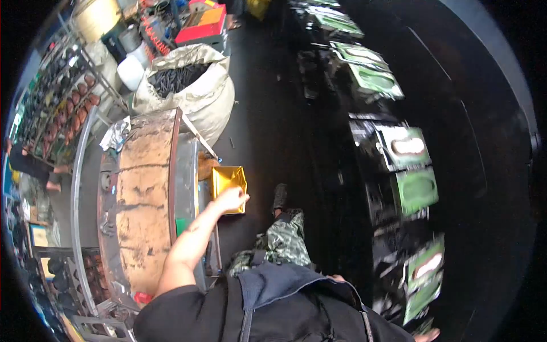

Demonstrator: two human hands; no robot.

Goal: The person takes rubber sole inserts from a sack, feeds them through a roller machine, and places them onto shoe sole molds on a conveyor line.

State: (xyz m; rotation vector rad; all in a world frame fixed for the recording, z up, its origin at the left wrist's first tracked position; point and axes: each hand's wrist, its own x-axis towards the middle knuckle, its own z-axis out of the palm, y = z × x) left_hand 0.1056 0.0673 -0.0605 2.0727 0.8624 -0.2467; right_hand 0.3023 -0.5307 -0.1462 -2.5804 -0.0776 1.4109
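My left arm stretches forward, and my left hand is over the gold-coloured, open-topped tin on the floor. The fingers look curled together; anything in them is too small or hidden to name. My right hand is low at the right edge of view, mostly cut off, beside the nearest green mould. Its fingers do not show well enough to tell their shape. Green moulds with sole-shaped hollows stand in a row along the right, some with pale shapes in them.
A worn brown-topped bench stands at my left, with a metal rail beyond it. A large white sack of dark pieces sits ahead. Racks of shoe-shaped items line the far left. Another person's legs show there.
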